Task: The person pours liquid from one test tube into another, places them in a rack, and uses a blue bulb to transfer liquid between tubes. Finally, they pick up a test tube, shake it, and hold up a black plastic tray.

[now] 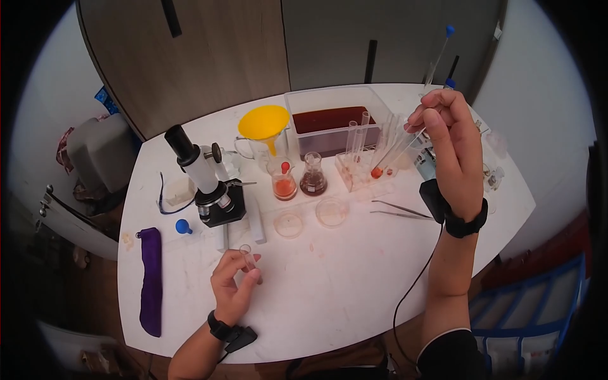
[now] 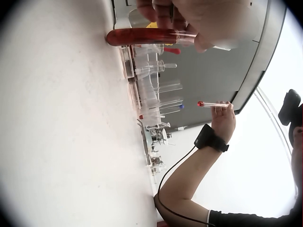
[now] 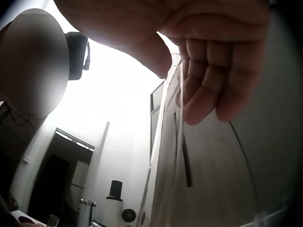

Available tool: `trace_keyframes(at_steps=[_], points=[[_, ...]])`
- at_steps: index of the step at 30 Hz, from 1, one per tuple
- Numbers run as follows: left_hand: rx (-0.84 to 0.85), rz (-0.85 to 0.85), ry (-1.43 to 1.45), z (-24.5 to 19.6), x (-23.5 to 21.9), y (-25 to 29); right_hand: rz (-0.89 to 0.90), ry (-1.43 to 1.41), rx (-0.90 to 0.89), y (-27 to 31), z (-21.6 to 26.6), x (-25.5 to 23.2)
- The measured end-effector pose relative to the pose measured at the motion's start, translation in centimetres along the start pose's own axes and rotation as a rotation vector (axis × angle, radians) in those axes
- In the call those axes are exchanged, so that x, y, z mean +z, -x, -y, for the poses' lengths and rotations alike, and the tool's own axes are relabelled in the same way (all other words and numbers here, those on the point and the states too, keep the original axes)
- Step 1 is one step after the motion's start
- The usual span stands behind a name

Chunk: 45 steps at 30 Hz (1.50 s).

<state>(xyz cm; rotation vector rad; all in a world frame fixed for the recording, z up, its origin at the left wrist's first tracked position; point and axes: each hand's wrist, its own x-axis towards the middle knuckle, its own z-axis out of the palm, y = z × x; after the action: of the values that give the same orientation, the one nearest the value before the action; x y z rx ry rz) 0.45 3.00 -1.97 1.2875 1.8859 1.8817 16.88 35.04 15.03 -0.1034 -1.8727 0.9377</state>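
Low over the front of the table, my left hand (image 1: 231,291) grips a test tube (image 1: 247,255) near its top. In the left wrist view, red-brown liquid fills most of that tube's length. Higher up on the right, my right hand (image 1: 457,158) pinches a second test tube (image 2: 215,104) by its mouth end, between thumb and fingers. This tube slants down to the left, with a small red-orange mass at its bottom; its clear wall passes close below the fingers (image 3: 201,101) in the right wrist view. Behind it in the head view stands a clear rack (image 1: 345,180) with several tubes.
A microscope (image 1: 206,177) stands left of two flasks, one with orange liquid (image 1: 284,187), one with dark liquid (image 1: 313,182). Two petri dishes (image 1: 332,212), tweezers (image 1: 405,211), a yellow funnel (image 1: 263,123), a tub of dark red liquid (image 1: 335,120) and a purple pouch (image 1: 151,282) are around.
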Motion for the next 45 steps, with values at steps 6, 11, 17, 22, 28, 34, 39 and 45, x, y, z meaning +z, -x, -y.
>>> trace_keyframes(at_steps=[6, 11, 17, 22, 28, 34, 39, 45], points=[[-0.001, 0.005, -0.016, 0.3, -0.3, 0.2, 0.294, -0.404, 0.122, 0.7, -0.3, 2.5], [0.007, -0.006, -0.034, 0.0, -0.2, 0.1, 0.44, -0.575, 0.247, 2.0, -0.6, 5.4], [-0.074, -0.015, -0.008, -0.5, -0.2, 0.0, 0.624, -0.566, 0.352, 3.2, 0.0, 7.4], [0.002, 0.005, -0.022, -0.1, -0.3, 0.0, 0.732, -0.562, 0.472, 4.7, 0.5, 9.4], [0.013, 0.02, -0.038, -0.1, -0.4, -0.1, 0.841, -0.465, 0.62, 5.5, 0.7, 10.3], [0.023, 0.008, -0.007, 0.0, -0.4, 0.0, 0.842, -0.563, 0.581, 6.4, 0.0, 11.1], [0.022, 0.009, -0.005, 0.0, -0.4, 0.1, 0.869, -0.526, 0.567, 6.7, -0.1, 11.4], [0.009, 0.008, -0.004, -0.1, -0.4, 0.1, 0.881, -0.497, 0.579, 6.9, -0.3, 11.6]])
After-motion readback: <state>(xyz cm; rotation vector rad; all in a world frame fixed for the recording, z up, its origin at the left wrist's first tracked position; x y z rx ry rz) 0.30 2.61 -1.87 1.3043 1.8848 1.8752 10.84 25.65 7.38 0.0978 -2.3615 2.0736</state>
